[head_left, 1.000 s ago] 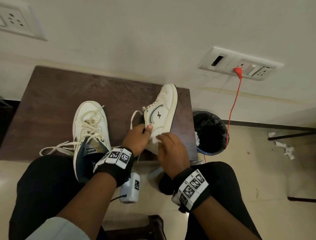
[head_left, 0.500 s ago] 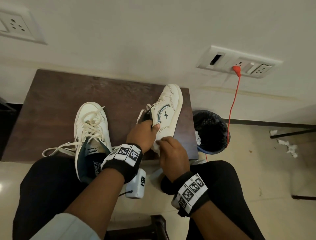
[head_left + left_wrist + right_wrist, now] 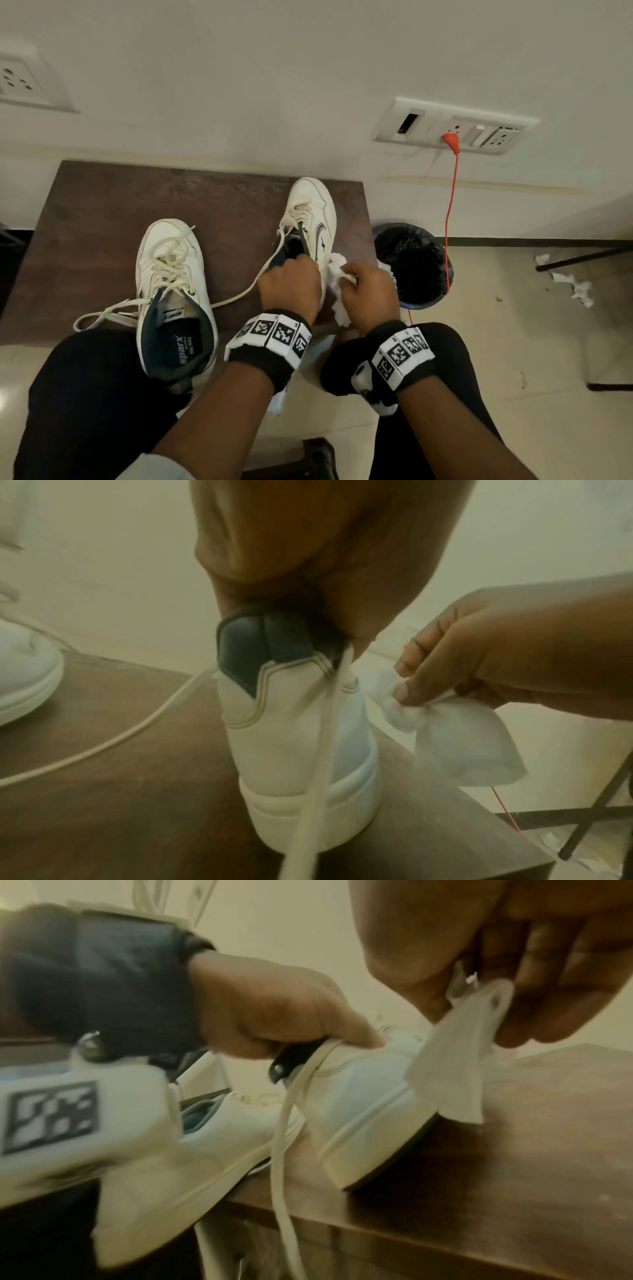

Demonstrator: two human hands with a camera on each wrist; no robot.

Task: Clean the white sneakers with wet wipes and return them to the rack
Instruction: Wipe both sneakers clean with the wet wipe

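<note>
1. Your left hand (image 3: 289, 286) is curled over the dark padded collar at the heel of the white lace-up leather sneaker with the curved dark side stripe (image 3: 317, 219). That sneaker stands on the dark brown wooden table (image 3: 102, 219), near its right edge, toe toward the wall.
2. Your right hand (image 3: 371, 293) pinches a crumpled white wet wipe (image 3: 455, 739) between thumb and fingers, just beside the sneaker's heel. The wrist views suggest a small gap between wipe and leather, though I cannot tell for certain.
3. The second white sneaker (image 3: 171, 291) lies to the left, its heel overhanging the near table edge against your thigh, laces trailing loose.
4. Handling, as a judgement: the shoe looks light, stiff at the heel counter and rubber sole, soft at the collar. The collar grip you have is a sound one. Smooth leather will likely turn slippery once damp, so brace it well.
5. The wipe is limp and probably tears easily. Bunch it into a pad rather than dragging one thin layer.
6. Watch the long loose lace (image 3: 318, 750) hanging over the heel; it could smear or snag under the wipe.
7. Readable writing: the second sneaker's insole and tongue label say "sparx". Smaller print beside it is too small to be sure of.
8. A black-lined round waste bin (image 3: 412, 263) stands just right of the table for spent wipes.
</note>
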